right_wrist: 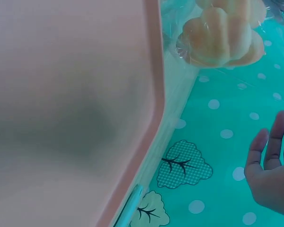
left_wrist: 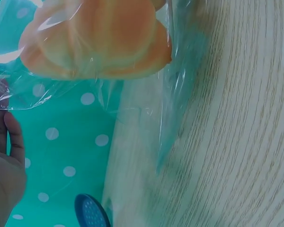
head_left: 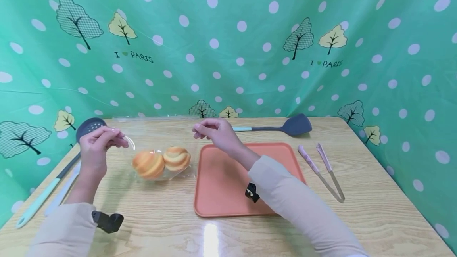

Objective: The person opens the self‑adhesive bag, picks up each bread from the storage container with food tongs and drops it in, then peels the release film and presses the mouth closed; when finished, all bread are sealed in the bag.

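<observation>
Nearest, at the bottom edge of the head view, two pale sleeves, the left one [head_left: 62, 231] at lower left and the right one [head_left: 303, 205] at lower right, each have a black device at the wrist. The wood-grain bench [head_left: 168, 229] spans the lower half of the frame. A salmon-pink tray [head_left: 221, 193] lies right of centre, the right forearm crossing above it. Tongs [head_left: 308, 159] with patterned handles lie spread just beside its right edge.

Left of the tray, a clear bag [head_left: 160, 133] holds two bread rolls, one [head_left: 148, 165] left and one [head_left: 177, 158] right, touching low inside it (whether the bag's base rests on the bench cannot be told). The left hand [head_left: 95, 150], left of centre, has its grip clamped on the bag's left side, thumb against fingers. The right hand [head_left: 220, 134], near the middle, has its grip together on the bag's right edge; the film there is faint.

Beyond the tray lies a dark turner [head_left: 296, 125]. A skimmer [head_left: 90, 123], partly hidden by the left hand, lies at far left beside a pale-blue handle [head_left: 63, 190]. A green dotted curtain [head_left: 228, 23] fills the background.
</observation>
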The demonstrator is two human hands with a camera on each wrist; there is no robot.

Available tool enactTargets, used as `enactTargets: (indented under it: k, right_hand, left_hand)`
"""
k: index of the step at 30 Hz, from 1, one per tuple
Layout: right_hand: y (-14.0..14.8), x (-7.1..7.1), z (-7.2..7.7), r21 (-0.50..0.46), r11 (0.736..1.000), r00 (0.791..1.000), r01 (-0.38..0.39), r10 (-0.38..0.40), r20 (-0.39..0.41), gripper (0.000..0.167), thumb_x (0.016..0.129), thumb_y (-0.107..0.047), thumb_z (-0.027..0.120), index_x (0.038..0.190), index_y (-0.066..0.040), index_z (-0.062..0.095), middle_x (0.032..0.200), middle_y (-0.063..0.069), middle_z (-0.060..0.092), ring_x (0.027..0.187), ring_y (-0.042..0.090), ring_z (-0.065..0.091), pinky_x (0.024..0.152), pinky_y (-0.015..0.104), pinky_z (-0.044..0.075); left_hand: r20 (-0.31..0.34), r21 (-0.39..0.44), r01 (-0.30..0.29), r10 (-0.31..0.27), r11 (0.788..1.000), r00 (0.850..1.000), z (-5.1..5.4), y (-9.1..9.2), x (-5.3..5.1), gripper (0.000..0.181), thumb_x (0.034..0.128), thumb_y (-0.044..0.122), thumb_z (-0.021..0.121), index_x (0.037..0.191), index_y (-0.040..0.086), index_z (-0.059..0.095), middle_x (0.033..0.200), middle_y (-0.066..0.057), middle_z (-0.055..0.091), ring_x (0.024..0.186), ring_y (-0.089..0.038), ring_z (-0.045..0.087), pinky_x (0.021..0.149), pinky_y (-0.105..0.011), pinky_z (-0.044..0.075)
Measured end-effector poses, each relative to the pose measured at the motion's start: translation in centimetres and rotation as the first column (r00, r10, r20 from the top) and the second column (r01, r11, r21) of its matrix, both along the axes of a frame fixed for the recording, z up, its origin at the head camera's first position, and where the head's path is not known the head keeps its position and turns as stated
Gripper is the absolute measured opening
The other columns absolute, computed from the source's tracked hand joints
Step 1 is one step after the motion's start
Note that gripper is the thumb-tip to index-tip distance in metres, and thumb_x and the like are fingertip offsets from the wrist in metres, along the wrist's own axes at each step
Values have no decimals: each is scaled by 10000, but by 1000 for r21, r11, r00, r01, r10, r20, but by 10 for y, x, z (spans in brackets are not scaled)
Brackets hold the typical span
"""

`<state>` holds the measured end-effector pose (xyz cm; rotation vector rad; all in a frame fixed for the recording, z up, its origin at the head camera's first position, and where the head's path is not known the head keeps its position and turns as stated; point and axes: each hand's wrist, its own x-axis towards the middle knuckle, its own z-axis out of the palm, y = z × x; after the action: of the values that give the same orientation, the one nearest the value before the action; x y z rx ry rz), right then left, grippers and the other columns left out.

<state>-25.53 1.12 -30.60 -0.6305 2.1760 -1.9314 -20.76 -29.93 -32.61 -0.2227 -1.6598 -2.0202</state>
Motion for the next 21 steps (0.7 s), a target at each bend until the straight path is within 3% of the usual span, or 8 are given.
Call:
enactTargets:
  k: [4, 8, 12, 21]
  right_hand:
    - [0, -1, -3, -14, 1000, 1000, 16, -15, 26, 228, 1019, -154, 640, 1079, 48, 726, 872, 41, 745, 864, 195, 676, 869, 379, 550]
    - [-1, -2, -6, -12, 999, 997, 42, -41, 58, 206, 1012, -156, 649, 1066, 19, 742, 871, 38, 748, 914, 305, 688, 878, 439, 545]
    - [0, -1, -6, 14, 998, 997, 53, -54, 58, 208, 1015, -184, 651, 1076, -11, 749, 908, 54, 754, 957, 322, 683, 826, 329, 554]
    - [6, 1, -5, 43, 998, 997, 45, -48, 63, 255, 1025, -202, 639, 1095, 31, 716, 958, 100, 745, 1015, 346, 662, 879, 334, 574]
  left_hand:
    - [1, 19, 83, -83, 996, 997, -2, -1, 0, 356, 1022, -60, 464, 761, -21, 703, 694, -67, 719, 601, -147, 709, 615, -212, 564]
    - [-9, 58, 134, -133, 989, 991, -5, 1, -2, 373, 1034, -54, 443, 772, -5, 704, 722, -72, 726, 629, -155, 711, 620, -222, 570]
    - [-13, 57, 129, -129, 990, 992, -5, 5, -6, 344, 1036, -38, 476, 799, -4, 722, 697, -69, 711, 607, -152, 691, 615, -224, 574]
    - [34, -25, 69, -68, 997, 997, -3, 10, -10, 238, 1026, 29, 573, 923, -1, 786, 651, -46, 698, 566, -131, 666, 591, -204, 556]
